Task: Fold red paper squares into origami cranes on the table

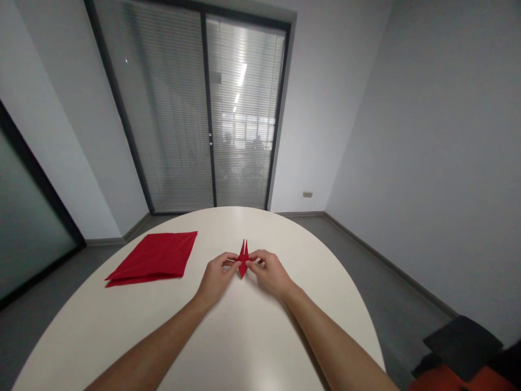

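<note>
A small folded red paper origami piece (243,260) is held just over the table, with two thin points upward and one wider point downward. My left hand (218,275) pinches its left side between thumb and fingers. On the opposite side, my right hand (268,270) grips the piece the same way. The fingertips cover its side edges. To the left lies a larger red folded sheet (157,255), flat on the table and apart from both hands.
The round white table (240,331) spreads out under my arms. A black and orange chair (464,347) stands at the lower right. Beyond the table are a glass door with blinds (244,125) and a grey wall (439,136).
</note>
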Demonstrator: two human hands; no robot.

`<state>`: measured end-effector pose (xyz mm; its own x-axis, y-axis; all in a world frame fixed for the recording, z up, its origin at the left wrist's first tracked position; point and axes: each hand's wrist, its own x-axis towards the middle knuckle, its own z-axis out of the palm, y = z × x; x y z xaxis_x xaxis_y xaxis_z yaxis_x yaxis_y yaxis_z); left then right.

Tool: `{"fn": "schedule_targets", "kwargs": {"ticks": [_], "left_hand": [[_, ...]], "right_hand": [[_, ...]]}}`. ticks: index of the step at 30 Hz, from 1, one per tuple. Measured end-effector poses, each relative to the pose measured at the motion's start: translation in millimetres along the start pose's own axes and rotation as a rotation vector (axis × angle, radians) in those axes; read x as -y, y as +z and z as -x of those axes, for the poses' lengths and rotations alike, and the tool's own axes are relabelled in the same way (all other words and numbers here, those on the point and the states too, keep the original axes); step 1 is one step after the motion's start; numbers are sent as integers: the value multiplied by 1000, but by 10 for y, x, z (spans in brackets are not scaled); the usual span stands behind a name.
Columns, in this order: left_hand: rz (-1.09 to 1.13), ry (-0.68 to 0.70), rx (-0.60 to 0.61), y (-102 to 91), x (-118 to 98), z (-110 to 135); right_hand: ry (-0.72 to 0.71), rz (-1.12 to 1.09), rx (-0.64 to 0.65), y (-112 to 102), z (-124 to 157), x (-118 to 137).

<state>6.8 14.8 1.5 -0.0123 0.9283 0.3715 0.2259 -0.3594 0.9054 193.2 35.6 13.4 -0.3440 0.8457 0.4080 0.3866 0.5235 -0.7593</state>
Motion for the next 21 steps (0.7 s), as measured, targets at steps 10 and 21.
{"fn": "schedule_targets", "kwargs": {"ticks": [10, 21], "left_hand": [[-9, 3, -23, -3, -47, -4], [-19, 24, 81, 5, -6, 34]], "right_hand": [[16, -150, 49, 8, -3, -7], [-4, -164, -77, -27, -31, 63]]}}
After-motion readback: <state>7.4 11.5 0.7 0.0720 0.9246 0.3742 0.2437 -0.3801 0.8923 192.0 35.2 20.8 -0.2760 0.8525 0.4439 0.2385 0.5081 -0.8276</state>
